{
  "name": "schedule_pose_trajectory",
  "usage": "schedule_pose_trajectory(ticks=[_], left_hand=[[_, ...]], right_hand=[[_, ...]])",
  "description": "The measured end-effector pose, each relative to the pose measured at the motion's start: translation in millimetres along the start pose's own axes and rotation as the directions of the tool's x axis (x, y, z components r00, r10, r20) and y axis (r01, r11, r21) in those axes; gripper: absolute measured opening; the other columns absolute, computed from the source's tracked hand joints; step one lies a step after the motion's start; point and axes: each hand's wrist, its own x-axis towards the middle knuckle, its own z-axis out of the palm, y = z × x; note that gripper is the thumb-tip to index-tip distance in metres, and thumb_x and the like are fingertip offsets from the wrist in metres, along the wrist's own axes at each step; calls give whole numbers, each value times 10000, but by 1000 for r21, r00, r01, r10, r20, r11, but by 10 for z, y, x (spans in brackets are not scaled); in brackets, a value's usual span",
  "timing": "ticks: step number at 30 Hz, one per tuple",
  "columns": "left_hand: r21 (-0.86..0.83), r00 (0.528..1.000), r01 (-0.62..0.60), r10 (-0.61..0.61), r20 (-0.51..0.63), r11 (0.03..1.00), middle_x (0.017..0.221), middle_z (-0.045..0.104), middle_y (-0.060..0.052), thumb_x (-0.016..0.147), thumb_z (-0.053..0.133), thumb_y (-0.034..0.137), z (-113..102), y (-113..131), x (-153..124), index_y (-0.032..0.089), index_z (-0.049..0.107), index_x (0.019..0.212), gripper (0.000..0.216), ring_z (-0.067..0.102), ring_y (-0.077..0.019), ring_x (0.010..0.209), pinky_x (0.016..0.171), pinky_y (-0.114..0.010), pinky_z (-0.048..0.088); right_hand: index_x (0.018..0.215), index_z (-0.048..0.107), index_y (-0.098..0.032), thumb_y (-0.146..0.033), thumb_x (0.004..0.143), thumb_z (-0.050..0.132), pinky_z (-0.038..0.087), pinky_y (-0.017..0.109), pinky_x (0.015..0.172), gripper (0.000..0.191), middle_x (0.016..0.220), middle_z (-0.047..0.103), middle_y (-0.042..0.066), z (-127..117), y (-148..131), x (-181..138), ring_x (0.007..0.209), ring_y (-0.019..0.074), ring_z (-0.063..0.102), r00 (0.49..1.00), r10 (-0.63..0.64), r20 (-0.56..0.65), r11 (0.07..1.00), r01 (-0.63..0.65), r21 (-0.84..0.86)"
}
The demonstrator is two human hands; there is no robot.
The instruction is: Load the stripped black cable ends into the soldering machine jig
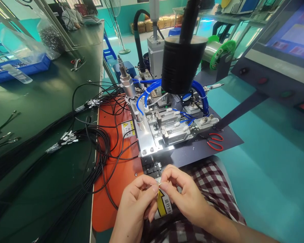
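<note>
My left hand point(139, 199) and my right hand point(183, 194) meet in front of the machine, each closed in a pinch. Between the fingertips shows a short bit of thin, pale wire point(159, 184); most of it is hidden by the fingers. Just beyond them lies the machine's dark feed track point(152, 167), with a small metal piece point(159, 165) at its near end. Below the hands is a white label with a yellow arrow point(161, 204). The metal machine point(147, 135) has blue air tubes and small cylinders.
Coiled black cables point(101, 158) with metal ends spread over the orange plate point(108, 212) and green table at left. Red-handled scissors point(215, 141) lie right of the machine. A black lamp-like cone point(183, 64) hangs above. A control panel point(273, 77) stands at right, a blue tray point(38, 67) far left.
</note>
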Motion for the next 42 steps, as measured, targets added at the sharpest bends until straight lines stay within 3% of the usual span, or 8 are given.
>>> schedule_pose_trajectory(ticks=[4,12,19,25,30,42], left_hand=[[-44,1000,7,-7,10,999,486,443,84,812,627,314,23,3,-3,166,545,741,183,298,-15,359,459,-209,161],[-139,999,33,-32,10,990,539,515,58,791,636,296,32,27,-1,160,550,718,177,345,-16,363,439,-186,219],[-47,1000,-14,13,-17,999,421,440,93,810,642,317,33,-15,-5,169,542,743,191,293,-20,355,455,-186,202],[-13,1000,-4,4,-15,1000,384,430,91,808,639,330,40,-26,-17,171,538,732,203,278,-25,345,448,-195,186],[-55,1000,-3,1,-28,998,493,480,77,784,656,321,52,-12,-22,162,546,719,205,317,-12,356,439,-186,190],[68,997,14,-9,-80,998,362,394,106,738,696,399,76,-13,-30,174,537,707,278,271,-27,333,406,-170,177]], right_hand=[[737,525,-187,-211,869,540,367,244,555,135,726,463,-34,35,20,-14,603,107,441,999,-17,-29,1000,18,17],[780,514,-196,-165,884,509,378,243,588,109,764,468,-26,70,66,-49,660,116,458,986,-162,-46,986,160,-53],[742,523,-187,-222,889,517,384,246,558,151,740,489,-23,12,3,-45,620,112,470,999,-12,-32,999,11,-37],[731,542,-186,-210,871,546,382,244,577,143,723,480,-27,-2,-20,-21,624,114,457,998,-37,-47,998,35,-50],[725,521,-190,-218,886,532,373,239,565,164,725,470,-32,-13,4,-29,611,106,450,1000,19,-5,1000,-19,-1],[710,560,-179,-186,813,567,356,245,561,103,705,487,-25,-41,-119,64,607,113,447,1000,-1,9,999,1,-42]])
